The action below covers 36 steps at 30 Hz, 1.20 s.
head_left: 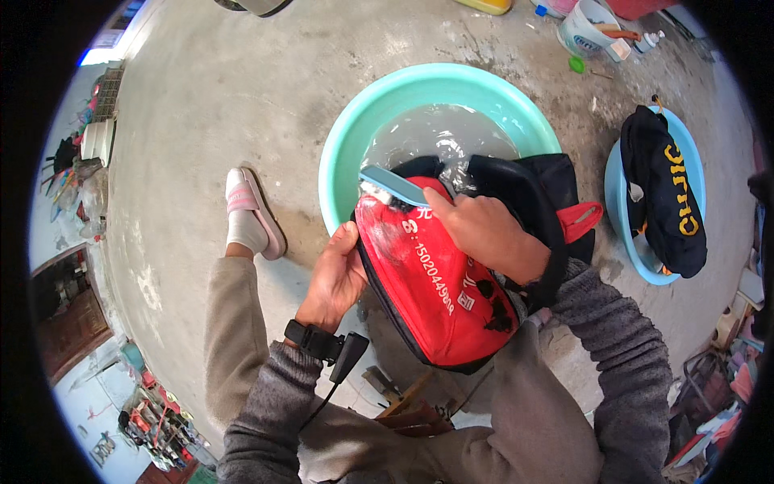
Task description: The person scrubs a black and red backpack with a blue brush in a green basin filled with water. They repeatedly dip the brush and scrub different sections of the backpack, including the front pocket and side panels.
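A red and black fabric bag (417,272) bearing white writing leans over the near rim of a mint-green plastic basin (338,151). Cloudy water (438,130) fills part of the basin. My left hand (335,275) pinches the bag's left edge between thumb and fingers. In my right hand (484,230) is a scrubbing brush (393,186) with a blue back, its white bristles on the upper left of the red panel. Wet, greyish foam marks show just below the bristles. A black strap loops around my right wrist area, and a red loop sticks out at the right.
A blue basin (617,181) at the right holds dark fabric (659,187) with yellow lettering. Farther off stand a white bucket (583,33) and a small bottle (650,41). My slippered foot (248,212) rests on the concrete floor (175,139); clutter lines both sides.
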Motion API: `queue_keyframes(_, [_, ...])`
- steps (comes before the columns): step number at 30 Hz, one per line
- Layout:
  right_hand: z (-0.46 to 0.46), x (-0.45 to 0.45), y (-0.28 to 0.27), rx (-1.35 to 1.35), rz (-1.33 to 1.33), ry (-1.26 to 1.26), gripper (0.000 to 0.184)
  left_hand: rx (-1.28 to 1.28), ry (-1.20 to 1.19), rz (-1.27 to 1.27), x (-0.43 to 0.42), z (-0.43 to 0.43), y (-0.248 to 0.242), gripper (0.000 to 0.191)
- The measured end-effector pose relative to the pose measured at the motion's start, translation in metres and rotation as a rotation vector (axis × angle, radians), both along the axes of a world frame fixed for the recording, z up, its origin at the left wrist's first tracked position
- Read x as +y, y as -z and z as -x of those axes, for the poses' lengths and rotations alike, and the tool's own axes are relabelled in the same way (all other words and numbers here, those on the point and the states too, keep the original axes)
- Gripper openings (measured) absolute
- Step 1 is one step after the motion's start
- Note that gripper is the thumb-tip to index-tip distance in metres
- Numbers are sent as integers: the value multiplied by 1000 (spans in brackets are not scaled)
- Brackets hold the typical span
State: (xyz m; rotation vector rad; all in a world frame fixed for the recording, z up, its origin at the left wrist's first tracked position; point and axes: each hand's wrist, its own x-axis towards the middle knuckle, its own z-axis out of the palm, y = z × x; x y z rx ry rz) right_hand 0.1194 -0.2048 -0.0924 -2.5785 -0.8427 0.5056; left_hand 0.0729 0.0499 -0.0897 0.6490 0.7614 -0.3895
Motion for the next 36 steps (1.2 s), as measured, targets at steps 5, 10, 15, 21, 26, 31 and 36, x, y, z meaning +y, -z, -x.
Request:
queue_keyframes(5, [15, -49, 22, 265, -414, 289, 38, -46, 84, -144, 12, -20, -8, 37])
queue_keyframes(10, [40, -72, -31, 995, -727, 659, 38, -41, 266, -373, 16, -6, -34, 41])
queue_keyframes(15, [49, -66, -56, 910, -769, 606, 36, 155, 206, -402, -4, 53, -97, 40])
queue_keyframes(21, [68, -116, -104, 699, -613, 603, 37, 138, 112, -207, -36, 107, -120, 34])
queue_keyframes(26, [103, -175, -200, 628, -394, 1018, 37, 188, 88, -265, -30, 106, -106, 27])
queue_keyframes(31, [197, -192, -310, 219, -480, 1046, 40, 146, 90, -147, -31, 105, -95, 18])
queue_keyframes(36, [252, -88, -369, 204, -624, 914, 44, -6, -39, -196, -34, 115, -82, 10])
